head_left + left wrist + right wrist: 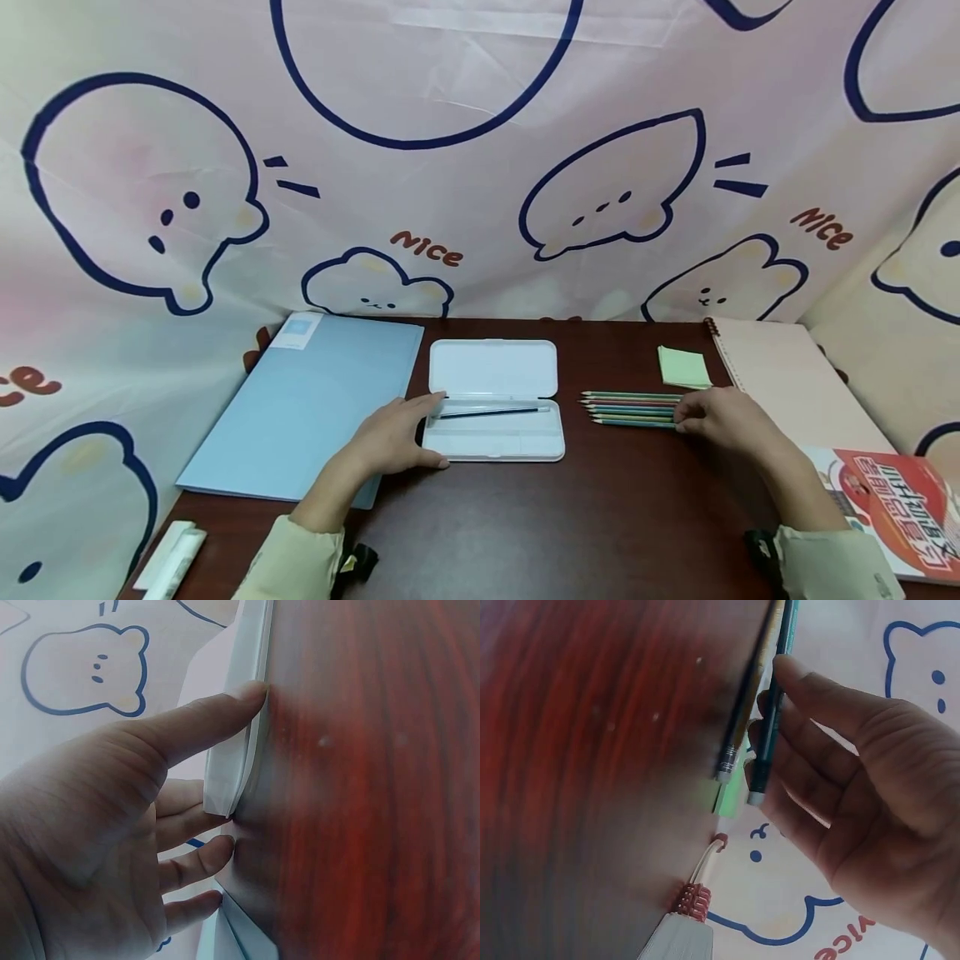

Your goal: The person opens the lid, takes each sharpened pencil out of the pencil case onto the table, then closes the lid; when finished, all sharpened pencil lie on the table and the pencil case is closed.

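Observation:
An open white pencil case [495, 437] lies in the middle of the dark wooden table [600, 517], with one dark pencil [491, 411] in its tray. My left hand [438, 429] rests against the case's left end, thumb along the front edge and fingers fairly straight on the rim; the left wrist view shows the same hand [244, 765] touching the case edge [251, 735]. Right of the case lies a row of several coloured pencils [630, 408]. My right hand [682, 421] sits at their blunt ends. In the right wrist view, thumb and fingers [769, 705] pinch a teal pencil [769, 750].
A blue folder [300, 400] lies left of the case. Green sticky notes [682, 367] and a spiral notebook [787, 383] sit at the back right, a red-covered book [900, 508] at the right front, and a white object [172, 558] at the left front corner. A cartoon cloth backs the table.

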Demonstrator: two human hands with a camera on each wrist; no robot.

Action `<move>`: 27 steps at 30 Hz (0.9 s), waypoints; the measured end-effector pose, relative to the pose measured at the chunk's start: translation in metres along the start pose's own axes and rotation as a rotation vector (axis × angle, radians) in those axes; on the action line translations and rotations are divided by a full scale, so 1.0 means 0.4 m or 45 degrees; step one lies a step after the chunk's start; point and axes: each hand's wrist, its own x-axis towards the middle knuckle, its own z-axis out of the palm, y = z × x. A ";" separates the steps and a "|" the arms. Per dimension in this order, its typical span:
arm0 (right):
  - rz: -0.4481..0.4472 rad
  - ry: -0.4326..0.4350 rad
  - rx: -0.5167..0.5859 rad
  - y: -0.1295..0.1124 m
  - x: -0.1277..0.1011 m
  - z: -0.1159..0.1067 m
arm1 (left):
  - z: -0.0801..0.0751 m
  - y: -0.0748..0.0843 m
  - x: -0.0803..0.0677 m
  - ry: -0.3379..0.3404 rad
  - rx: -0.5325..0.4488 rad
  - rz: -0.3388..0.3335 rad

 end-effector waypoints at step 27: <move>-0.204 -0.130 0.574 -0.278 0.183 0.052 | -0.005 0.005 -0.002 0.005 0.027 0.015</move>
